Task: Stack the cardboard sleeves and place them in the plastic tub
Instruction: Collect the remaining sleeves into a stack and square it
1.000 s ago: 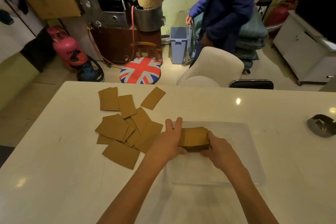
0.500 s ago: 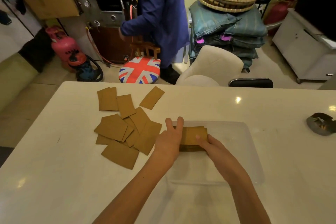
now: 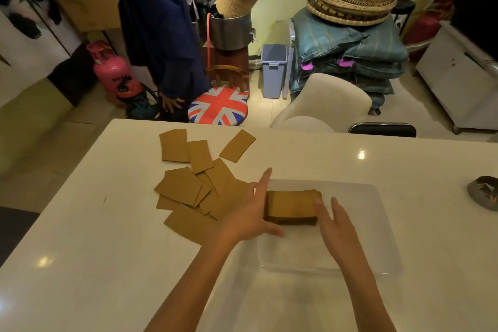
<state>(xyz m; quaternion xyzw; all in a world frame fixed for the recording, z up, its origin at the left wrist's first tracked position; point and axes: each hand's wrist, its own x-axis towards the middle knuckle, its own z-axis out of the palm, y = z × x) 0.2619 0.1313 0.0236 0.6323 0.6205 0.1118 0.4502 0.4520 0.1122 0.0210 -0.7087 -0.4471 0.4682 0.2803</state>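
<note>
One stack of cardboard sleeves (image 3: 292, 206) sits in one clear plastic tub (image 3: 377, 224), towards its far left corner; left hand (image 3: 250, 219) and right hand (image 3: 334, 226), fingers straight, flank its short ends, clasping nothing; roughly ten loose sleeves (image 3: 179, 188) lie scattered towards the table (image 3: 107, 264)'s left edge; probably light, stiff, apt to slide; best squeezed at both ends.

A cluttered workshop storeroom: stacked sacks (image 3: 350, 54), woven trays (image 3: 355, 0), a gas cylinder (image 3: 110, 70), a steel drum (image 3: 229, 32)
</note>
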